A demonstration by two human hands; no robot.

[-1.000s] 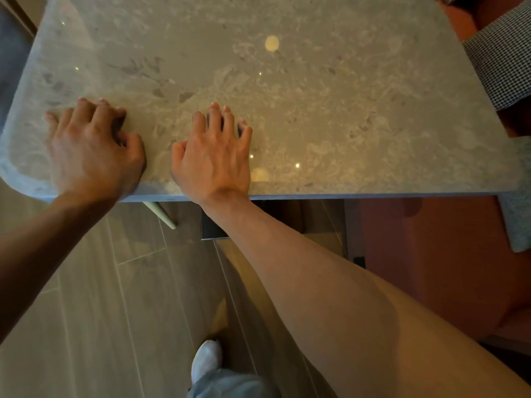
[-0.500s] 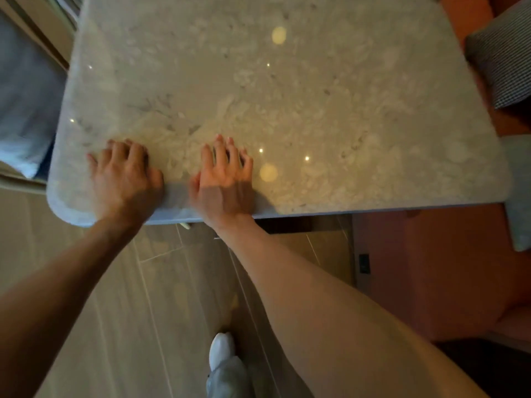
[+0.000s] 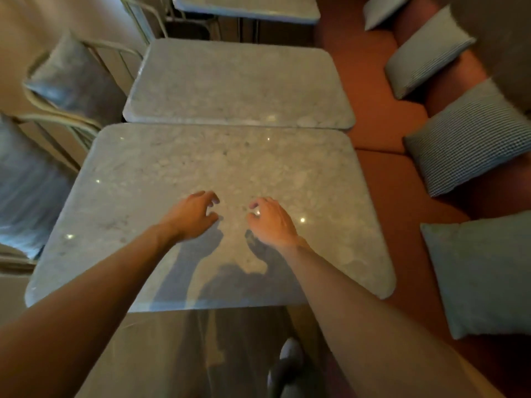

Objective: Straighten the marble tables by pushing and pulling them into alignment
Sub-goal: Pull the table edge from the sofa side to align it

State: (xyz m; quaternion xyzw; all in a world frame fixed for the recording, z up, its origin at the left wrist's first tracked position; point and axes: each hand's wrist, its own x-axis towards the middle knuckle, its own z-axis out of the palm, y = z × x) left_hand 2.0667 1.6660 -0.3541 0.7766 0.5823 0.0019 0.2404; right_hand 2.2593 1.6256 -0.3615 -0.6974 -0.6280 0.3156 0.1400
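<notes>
Marble is heavy and slick, and that is the risk here: the near marble table (image 3: pixel 287 179) fills the centre of the frame, its far edge running just beside the near edge of the second marble table (image 3: pixel 238 81) in the upper middle, with only a thin dark seam between them. A hard shove forward would likely knock the two slabs together and could chip an edge, or nudge the second one out of line with the third table (image 3: pixel 247 7) at the top of the frame. The right ends of the two nearer tops do not quite match, so a sideways correction seems still due; pushed off-centre, the near table could pivot on its base rather than slide straight, towards the chairs (image 3: pixel 71 81) at the upper left or the red bench (image 3: pixel 382 173) with its cushions (image 3: pixel 465 139) on the right.

Both hands hang over the middle of the near slab. The left hand (image 3: pixel 191 216) and right hand (image 3: pixel 270 222) have fingers loosely curled and slightly spread, holding nothing. Whether any fingertip touches the stone I cannot tell; the shadows below suggest they are just above it. The tabletop lies under and ahead of the fingers, its near edge back beneath the forearms
</notes>
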